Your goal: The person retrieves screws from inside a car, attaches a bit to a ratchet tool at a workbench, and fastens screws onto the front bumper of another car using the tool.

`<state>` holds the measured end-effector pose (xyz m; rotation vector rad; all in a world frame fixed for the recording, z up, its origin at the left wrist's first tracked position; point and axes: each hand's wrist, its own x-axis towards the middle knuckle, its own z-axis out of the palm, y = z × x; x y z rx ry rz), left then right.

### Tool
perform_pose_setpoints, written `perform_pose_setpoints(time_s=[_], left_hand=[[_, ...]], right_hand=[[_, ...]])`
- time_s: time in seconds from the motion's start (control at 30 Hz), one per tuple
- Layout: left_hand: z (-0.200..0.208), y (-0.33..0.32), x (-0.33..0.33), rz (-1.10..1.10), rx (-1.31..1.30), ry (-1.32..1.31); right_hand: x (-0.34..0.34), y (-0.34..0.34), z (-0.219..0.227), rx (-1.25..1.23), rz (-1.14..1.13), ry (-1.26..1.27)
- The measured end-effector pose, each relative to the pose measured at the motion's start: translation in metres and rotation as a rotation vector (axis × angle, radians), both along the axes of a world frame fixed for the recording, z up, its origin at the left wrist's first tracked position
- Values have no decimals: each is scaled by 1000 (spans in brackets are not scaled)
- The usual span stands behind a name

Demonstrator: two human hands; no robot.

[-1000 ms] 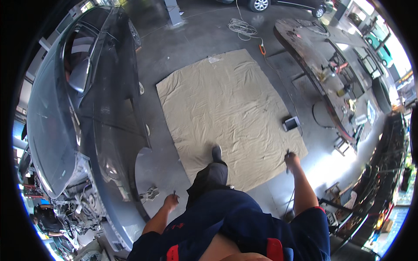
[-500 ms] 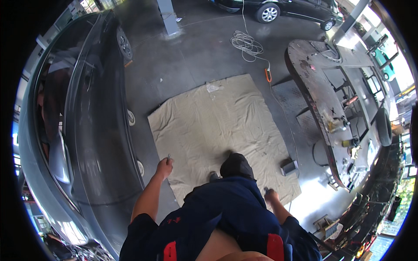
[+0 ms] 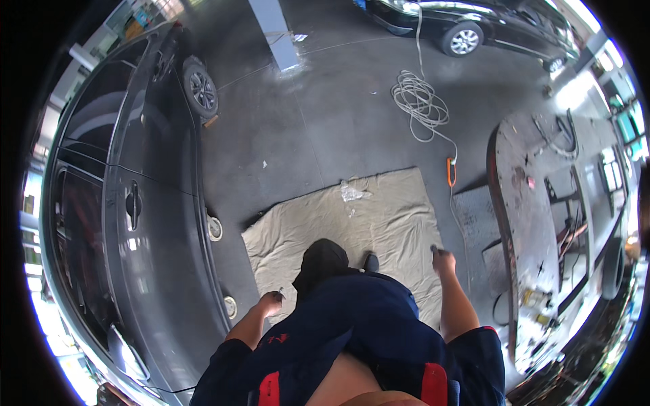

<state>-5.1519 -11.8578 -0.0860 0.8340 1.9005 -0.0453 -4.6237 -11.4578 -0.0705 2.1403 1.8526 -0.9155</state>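
Note:
My left hand (image 3: 271, 304) hangs beside my left hip, closed around a small thin metallic piece (image 3: 281, 291) whose kind I cannot make out. Farther ahead on the other side, my right hand (image 3: 445, 262) is closed too, with a small grey tip (image 3: 434, 249) poking out of its fingers. Both hands are in the air above a beige cloth sheet (image 3: 386, 203) spread on the floor. My legs are in mid-stride over it, the left knee forward.
A dark grey car (image 3: 159, 203) stands close on my left. To the right is a large metal bench (image 3: 535, 264) with tools on it. Ahead lie a coiled pale cable (image 3: 421, 105) and an orange-handled lamp (image 3: 451, 173). A pillar (image 3: 276, 37) and a black car (image 3: 464, 20) are farther off.
I have walked forward over the sheet, with the scene sliding down the view. My right hand has swung forward and my left hand back. Both stay closed.

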Motion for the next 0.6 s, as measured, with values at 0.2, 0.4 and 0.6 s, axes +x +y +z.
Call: perform_pose_setpoints(time_s=[0.2,0.4,0.6], left_hand=[[-77,185,-100,239,128,-171],[-137,388,-315,-491,304,15],[-2,696,-480,328,419,124]], right_hand=[[-163,249,45,173,-107,54],[-267,360,-6,-96,-12,-56],[-357,431,8,-411,-189,-197]])
